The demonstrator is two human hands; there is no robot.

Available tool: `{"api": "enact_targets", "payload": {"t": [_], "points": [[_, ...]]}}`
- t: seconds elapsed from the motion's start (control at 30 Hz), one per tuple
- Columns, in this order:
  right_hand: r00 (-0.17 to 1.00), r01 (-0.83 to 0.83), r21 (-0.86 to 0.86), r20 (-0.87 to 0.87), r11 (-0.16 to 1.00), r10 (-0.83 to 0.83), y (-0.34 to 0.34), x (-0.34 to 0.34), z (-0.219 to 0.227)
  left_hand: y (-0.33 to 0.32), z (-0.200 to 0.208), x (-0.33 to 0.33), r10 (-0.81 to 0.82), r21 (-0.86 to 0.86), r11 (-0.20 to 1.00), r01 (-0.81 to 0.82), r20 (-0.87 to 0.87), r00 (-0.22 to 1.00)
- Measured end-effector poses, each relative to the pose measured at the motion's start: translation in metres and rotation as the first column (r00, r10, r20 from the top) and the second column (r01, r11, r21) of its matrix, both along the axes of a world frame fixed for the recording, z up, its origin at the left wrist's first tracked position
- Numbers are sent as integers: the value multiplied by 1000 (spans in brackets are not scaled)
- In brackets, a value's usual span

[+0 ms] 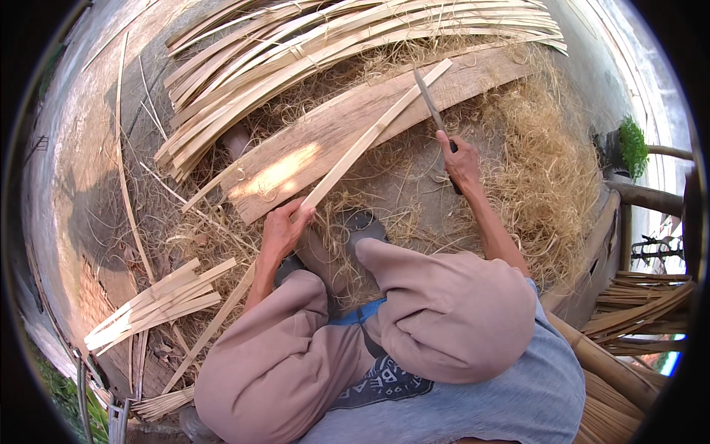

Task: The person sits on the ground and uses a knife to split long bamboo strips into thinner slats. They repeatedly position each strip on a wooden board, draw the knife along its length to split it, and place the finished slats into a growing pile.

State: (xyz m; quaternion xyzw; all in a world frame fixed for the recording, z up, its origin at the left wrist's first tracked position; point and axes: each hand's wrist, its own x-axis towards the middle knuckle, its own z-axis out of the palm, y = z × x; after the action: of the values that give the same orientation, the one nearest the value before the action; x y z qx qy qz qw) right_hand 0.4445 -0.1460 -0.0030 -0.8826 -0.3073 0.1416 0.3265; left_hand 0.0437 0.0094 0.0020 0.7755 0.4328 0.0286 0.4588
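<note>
My left hand [285, 229] is closed round the near end of a pale, flat bamboo strip [370, 142]. The strip slants up to the right and rests across a wooden plank [325, 140]. In my right hand [460, 159] is a knife [431, 103] with a dark handle, its long narrow blade pointing up and left. The blade's tip lies close to the strip's far end; whether they touch I cannot tell. A patch of sunlight falls on the plank's left end.
Beyond the plank lies a large stack of bamboo strips [355, 33]. A smaller bundle of strips [166, 307] is at the lower left. Curly shavings [543, 170] heap up on the right. A green plant [632, 148] and bamboo poles [651, 198] stand at the far right.
</note>
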Motion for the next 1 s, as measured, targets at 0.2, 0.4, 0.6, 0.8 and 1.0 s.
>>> {"api": "enact_targets", "payload": {"t": [0.2,0.4,0.6,0.8,1.0], "points": [[812,-584,-44,-49,810,582,11,-171,10,-11,-3,-2,14,264,964,15,-108,994],[944,-322,-139,30,936,329,35,-56,4,-5,-1,11,-11,310,949,54,-140,990],[966,159,-325,248,932,-77,23,118,18,6,7,-17,-26,198,978,64,-191,981],[879,255,-423,475,870,-26,13,118,12,58,111,39,-234,133,947,294,-345,909],[593,-368,30,777,929,210,116,36,37,86,200,43,-278,60,942,331,-416,866]]}}
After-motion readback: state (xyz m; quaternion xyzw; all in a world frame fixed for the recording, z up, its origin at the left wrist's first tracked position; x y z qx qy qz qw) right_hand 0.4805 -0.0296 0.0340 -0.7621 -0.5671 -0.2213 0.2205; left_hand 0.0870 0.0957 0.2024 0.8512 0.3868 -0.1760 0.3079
